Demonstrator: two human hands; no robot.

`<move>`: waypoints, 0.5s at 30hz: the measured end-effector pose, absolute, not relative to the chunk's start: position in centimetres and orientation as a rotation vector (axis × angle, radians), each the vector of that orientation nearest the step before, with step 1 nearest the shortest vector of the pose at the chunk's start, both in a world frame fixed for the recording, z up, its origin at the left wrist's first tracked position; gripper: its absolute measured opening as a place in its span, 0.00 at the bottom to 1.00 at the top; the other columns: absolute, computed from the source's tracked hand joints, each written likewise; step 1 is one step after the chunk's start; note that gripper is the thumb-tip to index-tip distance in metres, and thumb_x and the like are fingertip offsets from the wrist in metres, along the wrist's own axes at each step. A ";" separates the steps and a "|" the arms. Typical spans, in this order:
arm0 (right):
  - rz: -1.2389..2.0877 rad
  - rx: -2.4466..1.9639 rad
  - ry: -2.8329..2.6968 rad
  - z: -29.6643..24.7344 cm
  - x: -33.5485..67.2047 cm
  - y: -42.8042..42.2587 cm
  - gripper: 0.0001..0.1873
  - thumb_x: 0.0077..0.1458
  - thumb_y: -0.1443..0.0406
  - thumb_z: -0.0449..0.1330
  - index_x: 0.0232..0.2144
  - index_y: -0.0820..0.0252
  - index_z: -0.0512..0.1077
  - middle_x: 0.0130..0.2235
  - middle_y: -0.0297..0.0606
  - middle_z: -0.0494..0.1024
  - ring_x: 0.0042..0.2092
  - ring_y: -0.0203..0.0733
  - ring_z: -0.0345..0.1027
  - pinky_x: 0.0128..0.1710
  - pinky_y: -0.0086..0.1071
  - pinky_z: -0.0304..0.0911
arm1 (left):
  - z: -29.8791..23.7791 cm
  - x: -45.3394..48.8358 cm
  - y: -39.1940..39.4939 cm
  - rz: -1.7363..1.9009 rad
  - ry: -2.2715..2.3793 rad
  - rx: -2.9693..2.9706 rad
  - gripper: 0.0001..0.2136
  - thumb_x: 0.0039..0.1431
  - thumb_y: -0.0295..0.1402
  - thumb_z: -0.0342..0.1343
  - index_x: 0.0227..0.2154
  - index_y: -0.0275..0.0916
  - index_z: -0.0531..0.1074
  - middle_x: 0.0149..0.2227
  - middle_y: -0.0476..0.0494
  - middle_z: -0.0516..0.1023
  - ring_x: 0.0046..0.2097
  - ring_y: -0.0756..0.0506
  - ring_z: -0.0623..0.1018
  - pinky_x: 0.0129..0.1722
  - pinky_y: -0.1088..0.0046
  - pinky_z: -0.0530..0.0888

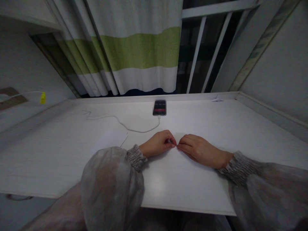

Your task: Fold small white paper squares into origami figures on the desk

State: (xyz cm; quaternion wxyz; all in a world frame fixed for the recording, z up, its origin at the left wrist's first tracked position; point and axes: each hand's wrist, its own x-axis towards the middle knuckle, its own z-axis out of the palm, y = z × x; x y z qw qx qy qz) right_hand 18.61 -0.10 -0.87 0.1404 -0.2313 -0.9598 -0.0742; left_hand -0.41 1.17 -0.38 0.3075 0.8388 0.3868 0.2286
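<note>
Both my hands rest on a white desk, fingertips meeting near its middle. My left hand is curled, its thumb and fingers pinched together. My right hand is also curled, fingers pressed toward the left hand's tips. What lies between the fingertips is too small to make out. Loose grey sleeves cover both forearms. A sheet of white paper lies flat just left of my left hand.
A phone lies at the desk's far side, plugged into a white cable that runs left to a wall socket with a yellow tag. A small folded white paper sits far right. Striped curtain and window behind.
</note>
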 end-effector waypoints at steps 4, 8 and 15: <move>-0.229 -0.693 -2.795 -1.0 18.6 -0.1 0.16 0.59 0.69 0.43 0.33 0.64 0.72 0.32 0.43 0.72 0.34 0.42 0.63 0.35 0.37 0.62 | -0.5 -0.4 1.3 0.597 1.018 2.231 0.02 0.48 0.24 0.55 0.26 0.34 0.71 0.30 0.48 0.69 0.30 0.53 0.68 0.33 0.76 0.66; -0.144 -0.721 -2.782 -1.1 18.4 0.1 0.14 0.58 0.69 0.45 0.32 0.64 0.71 0.33 0.44 0.71 0.35 0.42 0.63 0.37 0.39 0.63 | -0.5 -0.4 1.3 0.573 1.010 2.263 0.02 0.49 0.24 0.54 0.26 0.34 0.71 0.31 0.48 0.69 0.32 0.52 0.69 0.34 0.76 0.67; 0.192 -0.774 -2.648 -1.4 18.3 0.6 0.09 0.57 0.69 0.47 0.32 0.64 0.67 0.35 0.44 0.69 0.38 0.42 0.62 0.40 0.40 0.63 | -0.3 -0.3 1.1 0.554 1.022 2.353 0.03 0.50 0.24 0.53 0.26 0.35 0.72 0.31 0.46 0.70 0.34 0.50 0.69 0.37 0.74 0.67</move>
